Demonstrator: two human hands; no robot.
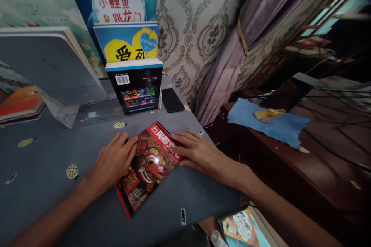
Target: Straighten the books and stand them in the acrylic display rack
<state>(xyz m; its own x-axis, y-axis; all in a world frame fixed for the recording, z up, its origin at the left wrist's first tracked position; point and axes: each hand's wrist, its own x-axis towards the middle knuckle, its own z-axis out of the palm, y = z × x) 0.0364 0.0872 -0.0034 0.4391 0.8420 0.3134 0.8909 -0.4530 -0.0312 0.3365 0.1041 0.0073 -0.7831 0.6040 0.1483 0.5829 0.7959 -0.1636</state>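
Note:
A book [153,166] with a red mask on its glossy cover lies at a slant on the grey tabletop. My left hand [114,158] is closed at its left edge, fingertips bent against the cover's side. At the opposite edge, my right hand [198,152] holds the upper right corner, its fingers reaching over the red title band and covering part of the lettering. The undersides of both hands are hidden. Just beyond stands a black book [139,81], back cover outward, in a clear acrylic holder [95,114].
A dark phone [172,100] lies beside the holder. More upright books, including a blue and yellow book [116,42], stand behind. A tied curtain [232,50] hangs at the right. A blue cloth [246,117] lies on a dark wooden surface. Below the table's edge are picture books [240,227].

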